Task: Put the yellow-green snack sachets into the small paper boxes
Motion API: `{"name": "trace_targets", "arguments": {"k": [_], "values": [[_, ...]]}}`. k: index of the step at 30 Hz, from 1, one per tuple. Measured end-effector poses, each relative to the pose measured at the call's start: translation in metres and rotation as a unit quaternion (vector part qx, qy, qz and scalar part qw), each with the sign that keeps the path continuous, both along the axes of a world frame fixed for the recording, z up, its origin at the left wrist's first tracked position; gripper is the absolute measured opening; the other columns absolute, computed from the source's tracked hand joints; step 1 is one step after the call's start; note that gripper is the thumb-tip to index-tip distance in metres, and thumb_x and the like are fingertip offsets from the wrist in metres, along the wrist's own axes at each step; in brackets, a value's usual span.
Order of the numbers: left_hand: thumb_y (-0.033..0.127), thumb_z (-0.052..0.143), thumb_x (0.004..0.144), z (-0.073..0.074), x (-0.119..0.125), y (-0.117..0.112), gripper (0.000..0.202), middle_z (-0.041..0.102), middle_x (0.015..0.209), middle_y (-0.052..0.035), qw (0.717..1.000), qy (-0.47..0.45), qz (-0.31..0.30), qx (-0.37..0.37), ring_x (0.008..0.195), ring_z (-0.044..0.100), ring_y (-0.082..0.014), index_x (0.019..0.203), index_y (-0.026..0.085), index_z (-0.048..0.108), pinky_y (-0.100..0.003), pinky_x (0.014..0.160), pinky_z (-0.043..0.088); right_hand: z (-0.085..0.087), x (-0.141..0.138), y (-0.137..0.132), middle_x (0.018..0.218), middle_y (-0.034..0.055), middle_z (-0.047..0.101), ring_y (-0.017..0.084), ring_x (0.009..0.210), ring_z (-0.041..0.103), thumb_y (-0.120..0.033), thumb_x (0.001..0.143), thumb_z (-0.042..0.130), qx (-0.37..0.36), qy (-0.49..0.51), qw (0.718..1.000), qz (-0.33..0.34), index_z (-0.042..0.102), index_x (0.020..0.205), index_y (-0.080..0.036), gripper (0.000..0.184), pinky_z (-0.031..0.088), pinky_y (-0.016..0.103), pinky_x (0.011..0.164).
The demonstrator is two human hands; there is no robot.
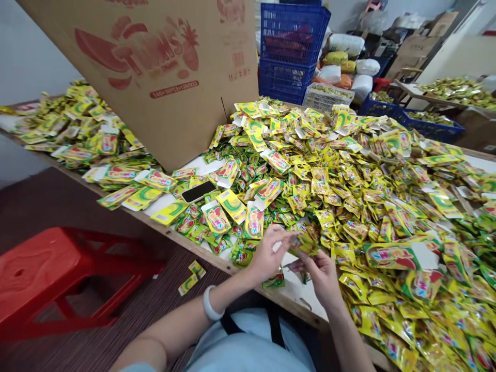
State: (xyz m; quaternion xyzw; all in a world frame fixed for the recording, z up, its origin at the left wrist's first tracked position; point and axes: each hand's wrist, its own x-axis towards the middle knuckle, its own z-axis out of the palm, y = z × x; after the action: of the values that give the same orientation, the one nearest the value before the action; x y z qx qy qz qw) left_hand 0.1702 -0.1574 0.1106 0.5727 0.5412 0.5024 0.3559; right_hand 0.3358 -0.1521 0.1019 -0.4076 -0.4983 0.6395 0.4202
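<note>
Low over the table's near edge, my right hand [320, 271] grips a small shiny yellow packet [308, 244] between thumb and fingers; whether there is more than one I cannot tell. My left hand [271, 253] reaches in from the left, its fingertips closed at the packet's left edge. Under and around my hands lie green packets [276, 279] with a red print. A big heap of yellow packets [356, 186] spreads to the right. Flat yellow-green card boxes [253, 221], some with white flaps raised, lie just beyond my left hand.
A dark phone [199, 191] rests among the boxes. Behind it stands a tall brown carton [186, 113]. A red stool [58, 268] stands at left, with two boxes [188, 284] on the floor nearby. Blue crates [289, 77] are stacked behind the table.
</note>
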Motion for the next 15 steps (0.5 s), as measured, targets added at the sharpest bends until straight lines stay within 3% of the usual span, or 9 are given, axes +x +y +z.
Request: {"name": "trace_targets", "arguments": {"k": [3,6,8,10,15], "values": [[0.036,0.06,0.092,0.007,-0.03,0.036,0.038,0.064,0.123,-0.0112,0.968,0.244,0.033,0.046,0.12,0.054,-0.028,0.128,0.024,0.063,-0.047,0.108,0.041,0.0,0.012,0.005,0.06,0.0038,0.072,0.02,0.055,0.068,-0.052,0.077,0.076,0.026,-0.033,0.997,-0.067,0.071,0.079,-0.018,0.035,0.057,0.032,0.058],[0.025,0.06,0.09,0.018,-0.057,0.07,0.053,0.056,0.135,-0.0159,0.91,0.397,0.095,0.075,0.13,0.044,-0.0332,0.141,0.014,0.051,-0.052,0.116,0.028,-0.005,0.028,0.012,0.067,0.0054,0.074,0.02,0.061,0.069,-0.049,0.076,0.078,0.034,-0.05,0.995,-0.08,0.071,0.079,-0.017,0.033,0.056,0.031,0.062],[0.016,0.046,0.094,0.024,-0.067,0.079,0.049,0.058,0.13,-0.0145,0.901,0.413,0.09,0.092,0.129,0.045,-0.0317,0.142,0.008,0.048,-0.053,0.116,0.024,-0.01,0.035,0.014,0.075,0.0062,0.076,0.02,0.063,0.071,-0.05,0.076,0.078,0.027,-0.045,0.995,-0.091,0.071,0.085,-0.018,0.034,0.057,0.031,0.062],[0.01,0.035,0.095,0.028,-0.069,0.074,0.046,0.062,0.124,-0.0091,0.903,0.408,0.067,0.112,0.125,0.048,-0.0274,0.137,0.01,0.054,-0.052,0.116,0.024,-0.013,0.037,0.014,0.086,0.0068,0.077,0.021,0.07,0.073,-0.054,0.076,0.077,0.013,-0.02,0.995,-0.096,0.07,0.089,-0.02,0.036,0.059,0.033,0.063],[0.016,0.057,0.087,0.034,-0.052,0.028,0.029,0.069,0.117,-0.0017,0.916,0.343,0.009,0.207,0.126,0.049,-0.0271,0.108,0.027,0.073,-0.049,0.115,0.031,-0.007,0.028,0.007,0.105,0.0049,0.075,0.027,0.102,0.071,-0.053,0.08,0.073,-0.021,0.111,0.993,-0.018,0.071,0.103,-0.03,0.032,0.061,0.047,0.079]]}}
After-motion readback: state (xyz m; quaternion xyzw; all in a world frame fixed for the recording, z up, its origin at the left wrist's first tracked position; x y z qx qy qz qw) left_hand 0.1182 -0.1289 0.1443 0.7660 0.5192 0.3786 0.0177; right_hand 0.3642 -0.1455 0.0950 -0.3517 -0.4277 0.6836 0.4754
